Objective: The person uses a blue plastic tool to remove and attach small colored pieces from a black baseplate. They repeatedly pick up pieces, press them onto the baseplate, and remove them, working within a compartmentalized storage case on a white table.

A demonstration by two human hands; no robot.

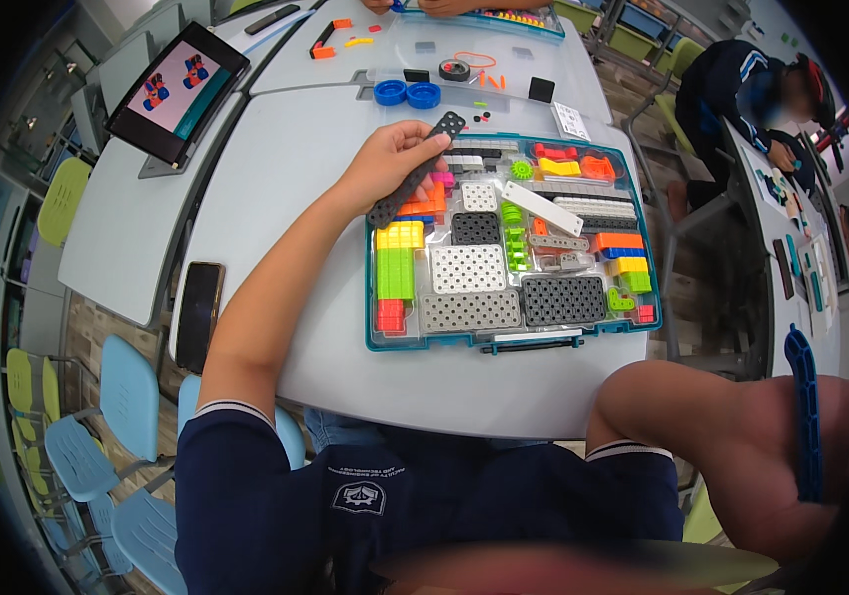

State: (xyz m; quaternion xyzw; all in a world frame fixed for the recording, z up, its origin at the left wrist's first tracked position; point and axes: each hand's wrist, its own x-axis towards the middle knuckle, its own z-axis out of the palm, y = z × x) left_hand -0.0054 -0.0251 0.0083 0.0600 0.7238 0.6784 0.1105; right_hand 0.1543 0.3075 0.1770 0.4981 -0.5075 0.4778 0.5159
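Note:
My left hand [395, 169] is closed around a long dark grey perforated strip [415, 174], held tilted over the far left corner of a building-parts case [370, 297]. Inside the case are perforated plates, with a white plate [468, 268] and a black plate [563, 300] among them. A white beam [544, 208] lies slantwise across its parts. At the right rim, my right hand [846, 446] is raised close to the camera with a blue beam [803, 416] in its grip; its fingers are dim and partly cut off.
Beyond the case are blue wheel rings [407, 94], a black tire [454, 69] and small loose parts. A phone [200, 315] lies at the table's left edge, near a tablet [177, 94]. Another person's hands [444, 8] are at the far side; a person [752, 109] sits at right.

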